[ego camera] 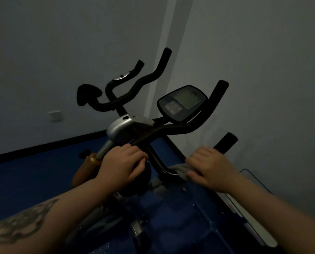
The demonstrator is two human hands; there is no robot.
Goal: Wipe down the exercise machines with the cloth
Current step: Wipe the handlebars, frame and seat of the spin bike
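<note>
Cloth [180, 170] bunched on the near handlebar [158, 162] of the exercise bike [123, 125], lower right of centre.

The right hand [210, 168] curls over the cloth and presses it around the black bar, which runs from there up and left toward the bike's stem; the unwiped length probably lies that way, so the right hand is the one to slide. The left hand [122, 165], lower centre, grips a dark rounded part of the bike, seemingly steadying it.
</note>
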